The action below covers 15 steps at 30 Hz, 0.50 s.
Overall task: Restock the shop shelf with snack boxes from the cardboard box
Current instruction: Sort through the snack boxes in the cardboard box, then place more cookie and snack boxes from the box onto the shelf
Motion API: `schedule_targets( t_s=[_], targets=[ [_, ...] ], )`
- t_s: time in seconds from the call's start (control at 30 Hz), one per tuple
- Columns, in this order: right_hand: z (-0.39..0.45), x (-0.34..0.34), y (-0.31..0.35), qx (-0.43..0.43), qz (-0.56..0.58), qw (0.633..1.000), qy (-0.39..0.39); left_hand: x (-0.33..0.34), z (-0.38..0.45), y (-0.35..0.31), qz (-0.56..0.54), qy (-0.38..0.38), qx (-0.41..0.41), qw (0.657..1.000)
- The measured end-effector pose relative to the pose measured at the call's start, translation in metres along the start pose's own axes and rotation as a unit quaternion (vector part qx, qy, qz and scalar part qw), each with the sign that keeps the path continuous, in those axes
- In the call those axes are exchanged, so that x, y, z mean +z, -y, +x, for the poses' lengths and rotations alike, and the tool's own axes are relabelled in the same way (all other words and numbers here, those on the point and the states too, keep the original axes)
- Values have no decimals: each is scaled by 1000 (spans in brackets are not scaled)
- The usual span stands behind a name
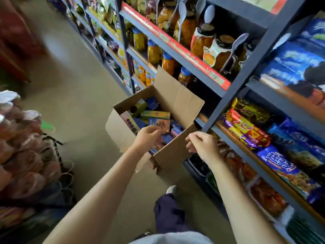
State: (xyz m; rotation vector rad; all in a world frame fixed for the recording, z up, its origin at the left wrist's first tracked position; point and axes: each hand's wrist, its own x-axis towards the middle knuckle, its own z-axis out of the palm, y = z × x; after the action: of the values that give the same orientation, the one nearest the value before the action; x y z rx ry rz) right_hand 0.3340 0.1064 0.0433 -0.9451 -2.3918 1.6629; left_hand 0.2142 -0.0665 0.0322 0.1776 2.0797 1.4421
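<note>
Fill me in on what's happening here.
A person stands in a shop aisle over an open cardboard box of snack boxes on the floor beside the shelf. The left hand reaches into the box, fingers curled at a blue snack box, though a firm hold can't be confirmed. The right hand grips the near flap's edge. Nothing is out of the box yet.
</note>
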Motion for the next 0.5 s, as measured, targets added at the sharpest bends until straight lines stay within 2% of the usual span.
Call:
schedule_targets(
  t_s=[0.27,0.4,0.5],
  targets=[
    [144,68,-30,123,-17,983,132,-25,98,25,74,-5,-159,984],
    [183,103,-49,168,-70,968,170,-29,132,46,69,-31,-178,981],
    [201,132,-59,188,-100,959,185,-42,151,71,146,-58,-161,974]
  ],
)
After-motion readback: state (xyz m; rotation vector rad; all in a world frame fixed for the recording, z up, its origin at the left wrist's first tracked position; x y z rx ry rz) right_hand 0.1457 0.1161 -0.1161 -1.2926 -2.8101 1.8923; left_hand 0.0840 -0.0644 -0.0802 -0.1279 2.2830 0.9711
